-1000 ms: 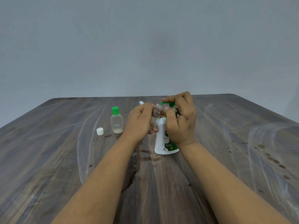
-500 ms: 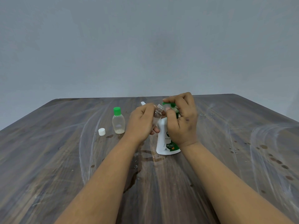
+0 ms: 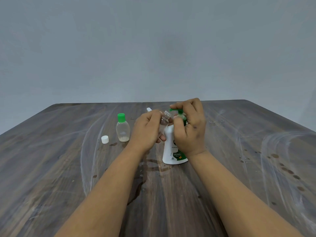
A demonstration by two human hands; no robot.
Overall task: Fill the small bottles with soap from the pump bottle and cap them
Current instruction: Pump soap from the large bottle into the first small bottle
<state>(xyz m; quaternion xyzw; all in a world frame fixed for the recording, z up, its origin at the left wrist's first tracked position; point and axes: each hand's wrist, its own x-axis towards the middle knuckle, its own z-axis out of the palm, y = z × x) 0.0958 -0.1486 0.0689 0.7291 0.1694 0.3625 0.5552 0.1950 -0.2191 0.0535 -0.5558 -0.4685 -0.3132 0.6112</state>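
Capped bottle (image 3: pixel 122 128), white cap (image 3: pixel 105 139) left; right side open

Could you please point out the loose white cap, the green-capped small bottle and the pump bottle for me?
loose white cap (image 3: pixel 105 139), head view, on its side wall.
green-capped small bottle (image 3: pixel 122 131), head view, on its clear body.
pump bottle (image 3: pixel 169 144), head view, on its white body left of the label.

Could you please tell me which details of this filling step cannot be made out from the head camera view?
- Soap flow: the spout of the pump bottle meets the open small bottle too finely to tell.
- Open bottle's fill level: the left hand covers its body.
- Pump head: mostly under the right hand.
- White object behind the left hand: mostly hidden.
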